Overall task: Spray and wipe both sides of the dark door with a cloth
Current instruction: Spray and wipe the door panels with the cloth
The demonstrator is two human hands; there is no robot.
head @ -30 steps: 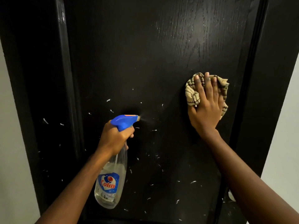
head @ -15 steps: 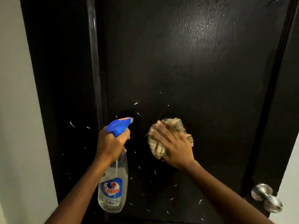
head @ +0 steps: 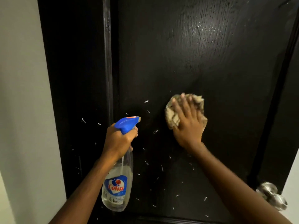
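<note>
The dark door [head: 202,54] fills the view, its wood-grain panel glistening near the top and flecked with white specks lower down. My left hand [head: 118,141] grips a clear spray bottle [head: 117,188] with a blue trigger head, its nozzle aimed at the panel. My right hand [head: 187,125] presses a crumpled beige patterned cloth [head: 174,117] flat against the door, just right of the nozzle. The cloth and fingers are blurred.
A silver round door knob [head: 271,197] sticks out at the lower right edge of the door. A pale wall [head: 22,110] borders the black frame [head: 72,78] on the left. More pale wall shows at the far right.
My right hand slid the cloth from the door's right side leftward and down to beside the nozzle, then slightly back up and right. The view shifted right, bringing the knob into sight.
</note>
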